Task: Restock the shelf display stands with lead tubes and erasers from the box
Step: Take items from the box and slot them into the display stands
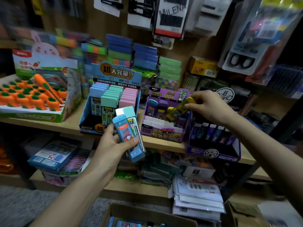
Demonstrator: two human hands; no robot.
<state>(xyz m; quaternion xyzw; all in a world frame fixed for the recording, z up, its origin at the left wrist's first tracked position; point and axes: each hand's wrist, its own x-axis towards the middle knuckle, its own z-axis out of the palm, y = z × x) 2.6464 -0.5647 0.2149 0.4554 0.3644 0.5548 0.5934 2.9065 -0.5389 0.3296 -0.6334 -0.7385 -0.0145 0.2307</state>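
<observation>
My left hand grips a small stack of lead tubes in front of the shelf: a blue tube on top and a mint-capped one behind it. My right hand pinches a yellow lead tube by its top end, tilted over the purple display stand, just above its white dividers. A blue display stand to the left holds rows of blue, mint and pink tubes. The cardboard box lies open at the bottom edge with blue tubes inside.
A carrot-eraser tray fills the shelf's left end. A dark stand of tubes sits right of the purple one. Stacked coloured packs stand behind, and carded goods hang above. Lower shelves carry boxes and a pile of sleeves.
</observation>
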